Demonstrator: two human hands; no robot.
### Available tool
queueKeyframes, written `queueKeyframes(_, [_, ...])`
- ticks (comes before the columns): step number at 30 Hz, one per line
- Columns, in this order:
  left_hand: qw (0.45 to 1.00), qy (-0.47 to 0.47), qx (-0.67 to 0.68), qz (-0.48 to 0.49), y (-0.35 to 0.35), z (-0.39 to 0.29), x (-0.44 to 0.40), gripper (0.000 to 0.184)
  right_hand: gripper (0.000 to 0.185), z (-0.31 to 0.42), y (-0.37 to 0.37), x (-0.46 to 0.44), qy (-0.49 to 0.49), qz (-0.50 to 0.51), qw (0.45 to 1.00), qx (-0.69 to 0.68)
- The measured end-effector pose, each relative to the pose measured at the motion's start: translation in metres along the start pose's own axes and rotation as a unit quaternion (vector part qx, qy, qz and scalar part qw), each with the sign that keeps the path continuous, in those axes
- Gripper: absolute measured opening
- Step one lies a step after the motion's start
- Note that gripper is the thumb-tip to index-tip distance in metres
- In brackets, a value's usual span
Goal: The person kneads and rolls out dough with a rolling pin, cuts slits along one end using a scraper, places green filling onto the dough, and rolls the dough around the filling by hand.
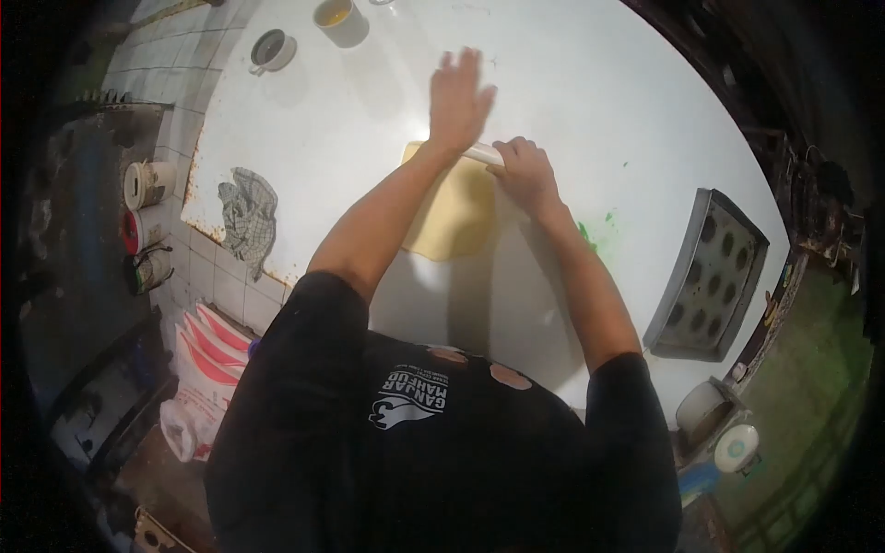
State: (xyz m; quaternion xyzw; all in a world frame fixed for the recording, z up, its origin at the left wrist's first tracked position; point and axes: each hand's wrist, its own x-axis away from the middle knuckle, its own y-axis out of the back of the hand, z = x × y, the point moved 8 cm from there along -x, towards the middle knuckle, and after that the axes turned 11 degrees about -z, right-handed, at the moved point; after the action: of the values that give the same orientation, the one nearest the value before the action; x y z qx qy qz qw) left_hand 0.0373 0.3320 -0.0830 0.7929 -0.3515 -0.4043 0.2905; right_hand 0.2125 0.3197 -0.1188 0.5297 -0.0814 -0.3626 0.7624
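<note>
A flattened sheet of pale yellow dough (452, 217) lies on the white tabletop in front of me. Across its far edge rests a white rolling pin (482, 154), partly hidden by my hands. My right hand (527, 175) is wrapped round the pin's right end. Beyond the dough, my left hand (461, 103) is stretched out with fingers apart and slightly blurred. Its wrist passes over the left part of the pin; whether it touches the pin I cannot tell.
A grey mug (273, 52) and a cup with yellow contents (341, 23) stand at the far left. A checked cloth (247, 219) lies by the left edge of the table (590, 83). To the right sits a dark baking tray (710, 276) with round marks. Green smears are near my right forearm.
</note>
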Motion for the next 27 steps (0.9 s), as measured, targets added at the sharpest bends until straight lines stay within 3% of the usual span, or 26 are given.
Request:
queueKeyframes(1, [0.992,0.066,0.085,-0.057,0.016,0.013,-0.006,0.070,0.042,-0.002,0.001,0.000,-0.030,0.010,0.999,-0.029])
queueKeyframes(2, [0.982,0.052,0.081,-0.163,0.046,0.020,-0.001,0.071,0.042,0.001,0.002,0.005,-0.035,0.010,0.999,-0.030])
queueKeyframes(4, [0.987,0.033,0.054,-0.146,0.090,0.025,0.025,0.073,0.039,-0.012,0.041,0.019,-0.273,-0.144,0.938,-0.160])
queueKeyframes(6, [0.999,-0.019,0.036,-0.026,0.100,0.019,0.084,0.072,0.042,-0.010,0.036,0.038,-0.304,-0.129,0.923,-0.200])
queueKeyframes(8, [0.983,-0.142,-0.031,0.116,0.091,0.011,0.156,0.072,0.045,-0.001,0.030,0.066,-0.343,-0.131,0.906,-0.208])
queueKeyframes(9, [0.982,-0.145,-0.029,0.113,0.092,0.012,0.179,0.072,0.047,0.011,0.030,0.079,-0.393,-0.108,0.882,-0.235])
queueKeyframes(11, [0.964,-0.158,-0.051,0.207,0.079,0.016,0.216,0.071,0.047,0.029,0.026,0.107,-0.393,-0.123,0.876,-0.252])
queueKeyframes(12, [0.963,-0.164,-0.048,0.208,0.081,0.012,0.211,0.071,0.046,0.038,0.023,0.117,-0.392,-0.135,0.869,-0.271])
queueKeyframes(14, [0.983,-0.080,-0.023,0.163,0.093,0.011,0.191,0.069,0.046,0.057,0.017,0.133,-0.424,-0.131,0.859,-0.253])
queueKeyframes(16, [0.993,-0.052,-0.006,0.110,0.104,0.021,0.178,0.069,0.045,0.076,-0.003,0.139,-0.396,-0.125,0.868,-0.272])
queueKeyframes(17, [0.998,-0.023,0.010,0.058,0.114,0.028,0.172,0.068,0.044,0.095,0.000,0.138,-0.298,-0.180,0.920,-0.179])
queueKeyframes(20, [0.998,-0.014,-0.010,0.053,0.123,0.048,0.158,0.067,0.048,0.130,-0.034,0.128,-0.308,-0.135,0.934,-0.119])
queueKeyframes(22, [0.995,-0.063,-0.006,0.083,0.119,0.046,0.149,0.067,0.050,0.150,-0.037,0.115,-0.310,-0.159,0.932,-0.099])
queueKeyframes(24, [0.987,-0.107,-0.001,0.118,0.109,0.049,0.141,0.066,0.047,0.168,-0.040,0.098,-0.292,-0.114,0.946,-0.081])
queueKeyframes(27, [0.984,-0.118,-0.024,0.133,0.087,0.062,0.127,0.065,0.046,0.170,-0.048,0.082,-0.291,-0.138,0.946,-0.022])
